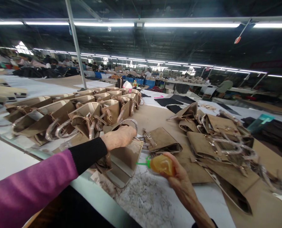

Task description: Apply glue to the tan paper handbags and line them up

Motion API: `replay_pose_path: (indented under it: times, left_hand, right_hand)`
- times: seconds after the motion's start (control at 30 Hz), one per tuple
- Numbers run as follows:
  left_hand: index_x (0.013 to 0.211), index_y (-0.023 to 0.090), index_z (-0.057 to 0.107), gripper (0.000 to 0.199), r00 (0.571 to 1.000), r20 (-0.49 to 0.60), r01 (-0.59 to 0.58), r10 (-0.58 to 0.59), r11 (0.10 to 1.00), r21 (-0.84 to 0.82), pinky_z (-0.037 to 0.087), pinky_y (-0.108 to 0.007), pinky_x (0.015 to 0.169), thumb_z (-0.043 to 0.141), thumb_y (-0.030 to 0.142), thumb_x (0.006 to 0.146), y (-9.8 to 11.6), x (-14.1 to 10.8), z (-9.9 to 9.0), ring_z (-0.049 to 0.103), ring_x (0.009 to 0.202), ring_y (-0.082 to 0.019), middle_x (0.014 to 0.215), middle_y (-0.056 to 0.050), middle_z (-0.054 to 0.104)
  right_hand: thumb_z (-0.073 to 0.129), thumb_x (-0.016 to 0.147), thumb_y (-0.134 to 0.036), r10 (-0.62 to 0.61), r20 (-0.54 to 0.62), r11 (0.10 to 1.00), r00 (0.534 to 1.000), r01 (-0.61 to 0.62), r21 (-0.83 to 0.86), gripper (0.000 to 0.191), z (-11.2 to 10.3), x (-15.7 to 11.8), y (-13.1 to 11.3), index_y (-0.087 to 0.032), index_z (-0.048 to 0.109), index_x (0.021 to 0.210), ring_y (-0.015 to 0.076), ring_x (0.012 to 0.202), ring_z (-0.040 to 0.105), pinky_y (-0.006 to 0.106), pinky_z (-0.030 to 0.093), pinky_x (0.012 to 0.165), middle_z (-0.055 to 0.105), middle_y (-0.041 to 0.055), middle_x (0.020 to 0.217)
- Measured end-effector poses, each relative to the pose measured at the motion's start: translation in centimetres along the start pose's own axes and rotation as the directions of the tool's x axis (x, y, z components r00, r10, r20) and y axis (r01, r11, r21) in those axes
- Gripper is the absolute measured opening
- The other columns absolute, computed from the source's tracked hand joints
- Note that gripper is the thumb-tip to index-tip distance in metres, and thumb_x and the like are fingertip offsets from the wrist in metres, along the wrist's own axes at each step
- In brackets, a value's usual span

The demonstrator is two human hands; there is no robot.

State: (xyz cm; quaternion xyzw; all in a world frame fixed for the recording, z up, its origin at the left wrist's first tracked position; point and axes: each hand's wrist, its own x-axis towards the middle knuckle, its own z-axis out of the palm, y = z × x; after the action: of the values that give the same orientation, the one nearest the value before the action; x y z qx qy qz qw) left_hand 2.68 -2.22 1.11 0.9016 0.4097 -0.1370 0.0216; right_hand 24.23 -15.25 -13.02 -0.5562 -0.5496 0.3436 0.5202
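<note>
My right hand is wrapped round a squeeze bottle of amber liquid, probably glue. Its thin green nozzle points left, close to the edge of a tan handbag. That handbag lies open near the table's front edge, its flat panel towards me. My left hand reaches over the top of this bag, beside a plastic-wrapped handle. The fingers of that hand curl down on the far side, and what they grip is hidden. A second tan bag lies flat just beyond the bottle.
Rows of upright tan handbags fill the table's left side. More bags with wrapped handles lie piled on the right. Dried smears mark the white table surface. A metal post rises behind the rows. People work far off.
</note>
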Motion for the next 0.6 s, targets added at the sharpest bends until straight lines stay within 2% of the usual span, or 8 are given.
replay_pose_path:
  times: [0.23, 0.37, 0.6]
  left_hand:
    - [0.092, 0.010, 0.072, 0.028, 0.997, -0.074, -0.030, 0.030, 1.000, 0.002, 0.049, -0.029, 0.071, 0.053, 0.005, 0.071, -0.4, 0.4, 1.7, 0.067, 0.082, -0.025, 0.087, -0.015, 0.072]
    - [0.088, 0.010, 0.073, 0.026, 0.997, -0.071, -0.028, 0.028, 1.000, 0.000, 0.050, -0.030, 0.070, 0.057, 0.005, 0.069, -0.3, 0.1, 1.6, 0.067, 0.079, -0.027, 0.084, -0.016, 0.072]
    - [0.089, 0.010, 0.072, 0.023, 0.999, -0.035, -0.002, 0.002, 1.000, -0.001, 0.049, -0.030, 0.070, 0.057, 0.004, 0.072, 1.0, -1.2, 0.9, 0.067, 0.082, -0.027, 0.086, -0.016, 0.072]
  right_hand:
    - [0.073, 0.069, -0.031, 0.010, 0.003, 0.998, 1.000, -0.010, -0.055, 0.054, 0.4, -0.8, 1.0, -0.027, 0.055, 0.119, 0.0299, 0.105, 0.057, 0.045, 0.041, 0.096, 0.060, 0.0057, 0.120]
    - [0.073, 0.069, -0.030, -0.014, 0.009, 0.997, 1.000, 0.015, -0.070, 0.051, 0.8, -1.2, 1.5, -0.026, 0.058, 0.117, 0.0294, 0.107, 0.057, 0.043, 0.042, 0.097, 0.060, 0.0053, 0.120]
    - [0.073, 0.066, -0.030, 0.041, 0.001, 0.996, 0.999, -0.041, -0.074, 0.051, 1.8, -2.3, 1.5, -0.024, 0.062, 0.115, 0.0306, 0.104, 0.059, 0.044, 0.041, 0.099, 0.064, 0.0059, 0.114]
